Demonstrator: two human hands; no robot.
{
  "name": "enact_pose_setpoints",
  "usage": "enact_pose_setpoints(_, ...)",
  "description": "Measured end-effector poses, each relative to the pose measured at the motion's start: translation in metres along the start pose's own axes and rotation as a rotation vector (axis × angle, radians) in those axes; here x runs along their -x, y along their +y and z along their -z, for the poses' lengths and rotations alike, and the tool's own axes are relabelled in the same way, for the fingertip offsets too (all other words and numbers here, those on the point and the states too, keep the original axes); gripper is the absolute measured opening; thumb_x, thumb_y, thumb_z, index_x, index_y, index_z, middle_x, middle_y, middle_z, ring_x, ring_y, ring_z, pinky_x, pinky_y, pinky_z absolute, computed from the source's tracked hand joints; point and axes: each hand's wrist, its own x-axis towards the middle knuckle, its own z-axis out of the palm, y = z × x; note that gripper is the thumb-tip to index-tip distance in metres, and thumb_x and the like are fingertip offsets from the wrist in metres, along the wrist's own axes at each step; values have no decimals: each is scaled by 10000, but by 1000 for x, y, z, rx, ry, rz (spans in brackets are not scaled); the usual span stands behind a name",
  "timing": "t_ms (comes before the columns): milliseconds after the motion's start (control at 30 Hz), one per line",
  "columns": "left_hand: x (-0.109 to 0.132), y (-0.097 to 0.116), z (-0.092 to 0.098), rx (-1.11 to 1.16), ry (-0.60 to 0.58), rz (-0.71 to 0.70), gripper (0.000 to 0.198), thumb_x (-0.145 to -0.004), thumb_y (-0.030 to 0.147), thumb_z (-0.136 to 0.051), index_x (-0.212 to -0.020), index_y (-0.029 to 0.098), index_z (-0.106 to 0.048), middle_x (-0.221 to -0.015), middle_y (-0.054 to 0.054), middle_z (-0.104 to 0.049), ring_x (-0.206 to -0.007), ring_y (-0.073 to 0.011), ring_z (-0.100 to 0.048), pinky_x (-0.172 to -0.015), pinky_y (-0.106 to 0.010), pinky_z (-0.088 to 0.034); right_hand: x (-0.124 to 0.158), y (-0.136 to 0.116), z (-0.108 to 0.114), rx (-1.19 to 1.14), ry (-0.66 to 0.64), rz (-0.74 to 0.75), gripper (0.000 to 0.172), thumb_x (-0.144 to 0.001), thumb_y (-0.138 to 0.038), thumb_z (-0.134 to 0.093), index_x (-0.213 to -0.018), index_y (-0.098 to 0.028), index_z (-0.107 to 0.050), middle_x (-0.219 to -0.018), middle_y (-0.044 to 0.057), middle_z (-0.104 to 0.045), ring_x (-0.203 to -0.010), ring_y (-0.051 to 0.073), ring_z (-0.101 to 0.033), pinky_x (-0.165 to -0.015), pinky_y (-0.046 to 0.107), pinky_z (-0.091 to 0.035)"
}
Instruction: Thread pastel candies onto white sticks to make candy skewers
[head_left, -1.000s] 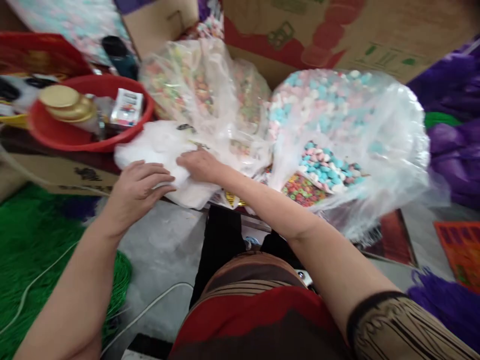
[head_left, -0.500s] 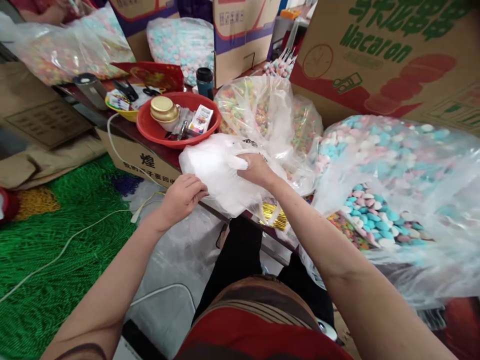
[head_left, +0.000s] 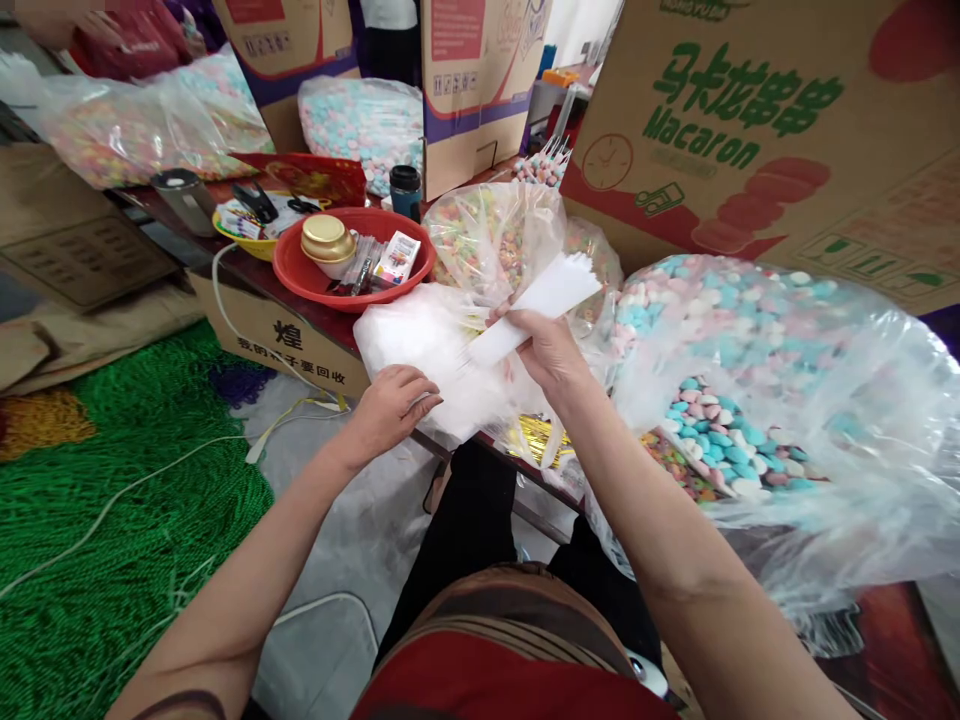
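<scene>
My right hand (head_left: 551, 355) is closed around a bundle of thin white sticks (head_left: 559, 288), raised at a slant over a white plastic bag (head_left: 420, 335). The lower end of the bundle is just above the bag's opening. At the bag's near left edge, my left hand (head_left: 397, 405) has its fingers pressed together on the plastic. A pack of gold twist ties (head_left: 541, 440) lies below my right wrist, by the table's front edge.
A red basin (head_left: 300, 285) with a gold-lidded jar stands behind the bag. Large clear bags of coloured candies (head_left: 720, 310) fill the right side, before a Macaron carton (head_left: 750, 130). Green mesh netting (head_left: 135, 520) covers the floor at left, with a white cable across it.
My right hand has come up from the white bag with the bundle of sticks, which now shows fully. My left hand stays at the bag's edge. The view has tilted slightly.
</scene>
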Motion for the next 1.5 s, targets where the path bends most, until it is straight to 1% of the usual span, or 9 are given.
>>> enact_pose_setpoints(133,-6,13,5,11,191,91,280,-1023,401,-516,-1106,218,-711,-1156,-107,-740,-1228,-259,-654,-1093,-452,-516,8,-10,14,-167,91,-23,320,-550,-175,-766,-796,-260,-580,-761,-59,-669,-857,182,-699,-927,412,-625)
enact_pose_setpoints(233,-22,35,11,20,256,116,340,-1038,406,-476,-1253,214,-657,-1246,-123,-717,-1234,-250,-657,-1099,-434,-527,17,-15,20,-176,72,-9,320,-573,-194,-740,-812,-276,-545,-762,-53,-649,-904,210,-716,-955,460,-630)
enact_pose_setpoints(433,-62,93,-10,-74,114,-20,668,-975,492,-590,-1519,137,-436,-1468,-217,-599,-1389,-344,-561,-1172,-505,-461,56,-35,20,-250,91,35,318,-568,-193,-740,-808,-281,-551,-765,-51,-640,-918,221,-716,-1044,500,-590)
enact_pose_setpoints(700,-76,169,-48,-115,73,-69,501,-923,339,-658,-1352,98,-565,-1329,-258,-661,-1292,-399,-608,-1075,-545,-500,122,-61,43,-141,243,185,194,-597,-231,-721,-751,-282,-614,-770,-15,-698,-1123,287,-720,-1136,480,-508)
enact_pose_setpoints(833,-80,202,-73,17,-66,15,420,-896,265,-655,-1279,103,-599,-1138,-227,-722,-1088,-371,-708,-926,-501,-578,148,-63,60,-104,340,209,168,-588,-224,-737,-716,-275,-642,-779,-7,-741,-1113,296,-724,-1139,475,-496)
enact_pose_setpoints(1000,-78,234,-94,279,-231,137,567,-796,172,-660,-1355,213,-571,-1255,-144,-728,-1130,-348,-710,-924,-463,-579,178,-63,85,-104,410,194,185,-634,-269,-821,-726,-247,-661,-742,1,-741,-938,265,-754,-973,411,-571)
enact_pose_setpoints(1167,-75,253,-103,691,-511,322,420,-717,240,-655,-1132,175,-660,-858,-23,-732,-818,-228,-692,-743,-323,-533,198,-63,110,-72,441,106,394,-669,-390,-882,-954,-206,-681,-782,12,-752,-771,200,-718,-747,313,-567)
enact_pose_setpoints(1300,-65,260,-117,1215,-740,431,202,-648,265,-691,-806,165,-613,-559,44,-570,-525,-113,-511,-547,-245,-406,217,-68,130,-59,369,103,524,-665,-444,-913,-1076,-240,-660,-832,-8,-738,-699,180,-687,-587,275,-537)
enact_pose_setpoints(1500,-51,266,-134,1657,-1132,333,407,-620,415,-860,-682,162,-548,-499,39,-518,-381,-78,-455,-406,-214,-334,244,-84,145,-161,147,105,438,-689,-479,-911,-961,-199,-712,-841,32,-743,-727,186,-700,-609,278,-571)
